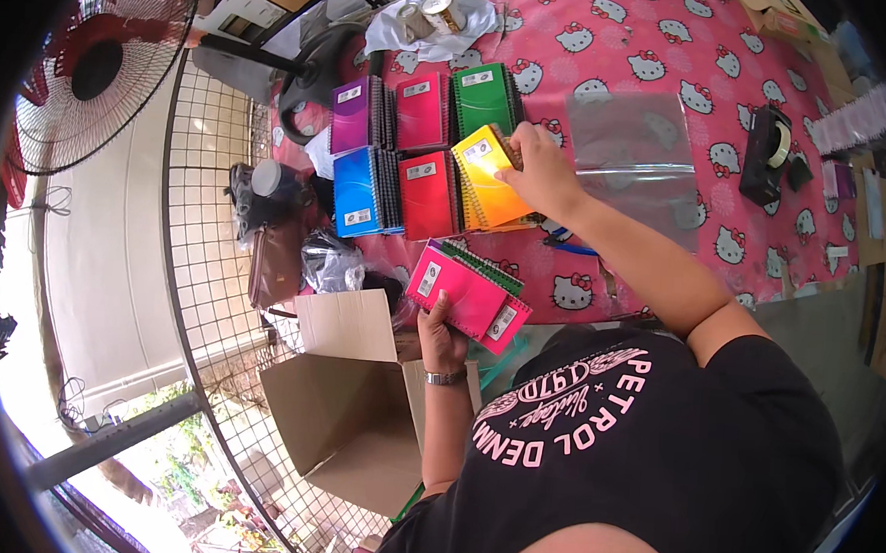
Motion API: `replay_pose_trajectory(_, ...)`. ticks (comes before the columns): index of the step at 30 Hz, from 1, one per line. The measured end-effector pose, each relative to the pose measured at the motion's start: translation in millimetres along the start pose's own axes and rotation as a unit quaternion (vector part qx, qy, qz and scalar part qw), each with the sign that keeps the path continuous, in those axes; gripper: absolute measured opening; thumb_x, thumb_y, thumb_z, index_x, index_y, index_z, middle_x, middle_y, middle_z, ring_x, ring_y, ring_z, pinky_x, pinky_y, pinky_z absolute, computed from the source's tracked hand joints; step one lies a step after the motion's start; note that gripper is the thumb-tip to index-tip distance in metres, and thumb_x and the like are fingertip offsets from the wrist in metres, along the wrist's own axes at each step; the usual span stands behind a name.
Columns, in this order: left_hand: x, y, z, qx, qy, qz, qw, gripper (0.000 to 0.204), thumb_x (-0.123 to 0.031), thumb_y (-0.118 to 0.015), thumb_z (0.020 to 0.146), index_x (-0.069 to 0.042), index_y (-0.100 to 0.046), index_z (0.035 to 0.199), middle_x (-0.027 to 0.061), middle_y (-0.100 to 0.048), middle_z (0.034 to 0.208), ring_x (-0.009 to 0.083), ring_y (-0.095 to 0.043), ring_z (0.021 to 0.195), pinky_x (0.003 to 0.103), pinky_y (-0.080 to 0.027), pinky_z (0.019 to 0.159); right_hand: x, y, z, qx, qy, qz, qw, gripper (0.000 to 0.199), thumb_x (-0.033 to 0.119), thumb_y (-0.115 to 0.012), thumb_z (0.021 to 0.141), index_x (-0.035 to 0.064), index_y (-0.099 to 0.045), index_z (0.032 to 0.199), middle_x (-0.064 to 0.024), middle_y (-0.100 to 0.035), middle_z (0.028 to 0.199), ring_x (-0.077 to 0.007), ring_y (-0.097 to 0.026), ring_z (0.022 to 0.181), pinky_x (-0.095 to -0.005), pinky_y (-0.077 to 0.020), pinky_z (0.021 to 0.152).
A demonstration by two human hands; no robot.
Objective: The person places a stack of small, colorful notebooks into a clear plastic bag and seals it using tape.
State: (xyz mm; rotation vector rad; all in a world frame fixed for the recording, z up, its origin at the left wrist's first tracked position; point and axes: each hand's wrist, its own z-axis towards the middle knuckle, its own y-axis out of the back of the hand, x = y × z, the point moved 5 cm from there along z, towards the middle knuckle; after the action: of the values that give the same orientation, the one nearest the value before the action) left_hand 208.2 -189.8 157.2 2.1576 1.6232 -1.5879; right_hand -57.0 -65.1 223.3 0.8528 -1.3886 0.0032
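My left hand (pixel 442 339) is closed around a fanned bunch of spiral notebooks, with a pink notebook (pixel 459 295) on top and green and purple edges showing beneath. The thumb presses on the pink cover. Over the table, my right hand (pixel 544 174) grips the upper right corner of a yellow spiral notebook (pixel 483 178), which is tilted over its stack. Beside it lie stacks of notebooks in two rows: purple (pixel 348 121), pink (pixel 420 120) and green (pixel 479 100) at the back, blue (pixel 357 187) and red (pixel 426 196) in front.
An open cardboard box (pixel 355 422) stands below the table's edge. Clear plastic sleeves (pixel 635 156) lie right of the stacks on the pink patterned tablecloth (pixel 645 62). A black tape dispenser (pixel 765 153) sits farther right. A fan (pixel 98 68) and wire mesh (pixel 201 214) border the left.
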Motion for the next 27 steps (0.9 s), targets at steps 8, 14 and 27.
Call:
replay_pose_trajectory(8,-8.5,-24.5,-7.4,0.124,-0.005,-0.232,0.965,0.065,-0.044,-0.059,0.092,-0.004,-0.04,0.139,0.012,-0.05,0.136,0.0306,-0.05,0.123,0.05,-0.044,0.101,65.9,-50.1,2.4,0.102,0.156,-0.011,0.982,0.064,0.031,-0.082,0.071,-0.0008,-0.048,0.115,-0.0206,-0.058,0.109,-0.0332,-0.059,0.105,-0.0401,-0.0494,0.083)
replay_pose_trajectory(14,0.8,31.2,-12.7,-0.057,-0.028,-0.089,0.994,0.056,-0.032,-0.063,0.087,-0.004,-0.047,0.132,0.0137,-0.059,0.125,0.0314,-0.058,0.112,0.051,-0.048,0.096,43.0,-89.9,44.6,0.028,0.107,-0.259,0.959,0.064,0.043,-0.079,0.071,0.0006,-0.053,0.112,-0.0143,-0.054,0.112,-0.0275,-0.056,0.105,-0.0433,-0.0462,0.084)
replay_pose_trajectory(27,15.2,50.6,0.8,-0.077,-0.039,-0.118,0.989,0.055,-0.036,-0.061,0.089,-0.005,-0.047,0.132,0.0126,-0.058,0.126,0.0333,-0.058,0.112,0.055,-0.048,0.094,47.5,-94.0,58.7,-0.042,0.186,0.043,0.981,0.055,0.014,-0.078,0.068,0.0055,-0.048,0.114,-0.0166,-0.064,0.097,-0.041,-0.06,0.093,-0.0488,-0.0475,0.078)
